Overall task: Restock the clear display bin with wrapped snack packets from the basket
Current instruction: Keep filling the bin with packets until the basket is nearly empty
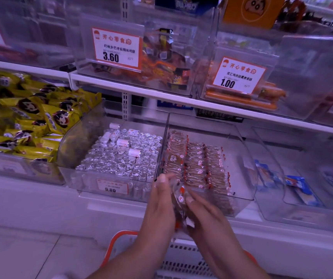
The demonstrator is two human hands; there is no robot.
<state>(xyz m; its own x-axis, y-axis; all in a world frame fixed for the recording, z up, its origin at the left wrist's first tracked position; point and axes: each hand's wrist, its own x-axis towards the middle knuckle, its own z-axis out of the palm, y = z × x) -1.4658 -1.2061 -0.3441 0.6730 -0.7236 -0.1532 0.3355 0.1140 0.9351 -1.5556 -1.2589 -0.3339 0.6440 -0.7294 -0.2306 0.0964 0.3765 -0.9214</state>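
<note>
Fingers (162,188) around clear-wrapped snack packets (178,206)

The clear display bin (242,150) is glossy transparent plastic. Left of it, small rolls (119,158) gleam in crinkled silver foil. Inside it, wrapped snack packets (198,168) wear shiny clear film.

Most of the basket (121,241) is hidden beneath both forearms, and its lower part is cut off by the bottom edge. The stack of packets (178,206) is largely covered by the left hand (159,206) and right hand (206,216), so no count can be made. Left of the basket, the price label (112,187) is blurred; it perhaps reads 9.60. The bins (322,178) right of the basket are smeared, their contents unreadable.
</note>
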